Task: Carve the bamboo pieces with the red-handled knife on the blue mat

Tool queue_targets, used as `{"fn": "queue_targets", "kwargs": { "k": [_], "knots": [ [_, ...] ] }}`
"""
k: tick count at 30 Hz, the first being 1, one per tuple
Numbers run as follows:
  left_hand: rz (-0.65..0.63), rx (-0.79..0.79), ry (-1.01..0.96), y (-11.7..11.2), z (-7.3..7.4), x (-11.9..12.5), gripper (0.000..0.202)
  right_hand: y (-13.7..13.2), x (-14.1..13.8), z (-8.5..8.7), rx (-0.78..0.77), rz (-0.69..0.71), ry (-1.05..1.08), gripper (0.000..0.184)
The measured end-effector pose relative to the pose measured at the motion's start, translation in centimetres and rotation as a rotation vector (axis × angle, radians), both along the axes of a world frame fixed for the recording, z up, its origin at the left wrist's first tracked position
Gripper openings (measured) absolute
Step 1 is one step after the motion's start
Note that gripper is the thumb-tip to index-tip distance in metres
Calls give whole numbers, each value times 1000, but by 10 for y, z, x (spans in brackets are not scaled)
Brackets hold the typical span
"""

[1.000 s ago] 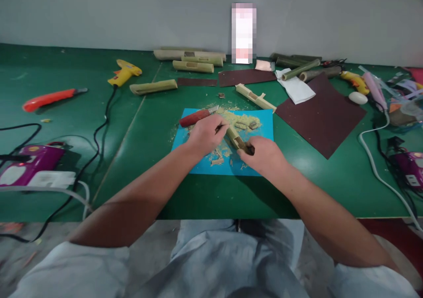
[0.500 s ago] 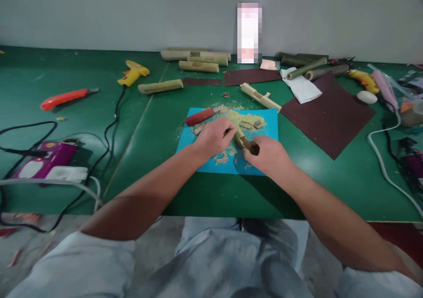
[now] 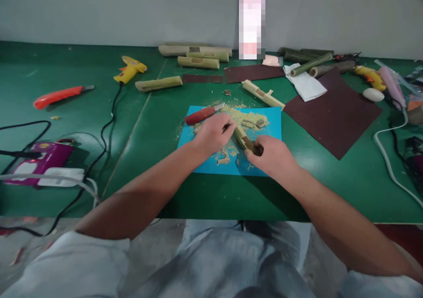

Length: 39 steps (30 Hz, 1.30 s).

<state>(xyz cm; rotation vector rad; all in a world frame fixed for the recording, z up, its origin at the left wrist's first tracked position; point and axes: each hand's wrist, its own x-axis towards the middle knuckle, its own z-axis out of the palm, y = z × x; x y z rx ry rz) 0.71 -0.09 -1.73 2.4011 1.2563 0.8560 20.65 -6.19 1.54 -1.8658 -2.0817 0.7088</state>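
Note:
A short bamboo piece [image 3: 243,138] lies slanted over the blue mat [image 3: 267,126]. My right hand [image 3: 272,155] grips its near end with the fingers closed. My left hand [image 3: 213,133] is closed in a pinch on a thin dark tool I cannot name, whose tip meets the far end of the bamboo piece. Pale shavings [image 3: 244,118] are heaped on the mat behind the hands. A red-handled knife [image 3: 203,114] rests on the mat's far left corner, untouched.
Several cut bamboo tubes [image 3: 194,56] lie along the wall, one more [image 3: 262,94] just past the mat. Dark sandpaper sheets [image 3: 332,115] lie right. A yellow glue gun [image 3: 129,68], an orange utility knife [image 3: 57,96], a purple device [image 3: 39,161] and cables lie left.
Both hands stay on the bamboo piece with only slight shifts; the head camera has drifted a little, so everything sits slightly differently in the picture.

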Motion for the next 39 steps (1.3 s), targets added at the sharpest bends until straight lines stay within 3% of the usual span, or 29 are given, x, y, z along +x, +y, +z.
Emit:
{"fn": "queue_targets", "kwargs": {
  "k": [10,14,17,26,39],
  "knots": [
    [-57,-51,21,-3,4,3,20,1,2,-2,1,2,-7,21],
    [32,-32,5,-1,2,3,20,2,2,0,-11,-11,14,19],
    [-22,-43,29,-3,2,1,21,0,1,1,-15,-8,5,19],
    [-56,-5,150,-6,7,-6,23,-3,-4,-8,121,52,-114,17],
    [-27,-1,134,-4,8,0,22,-3,-7,-12,183,115,-161,16]
  ]
}}
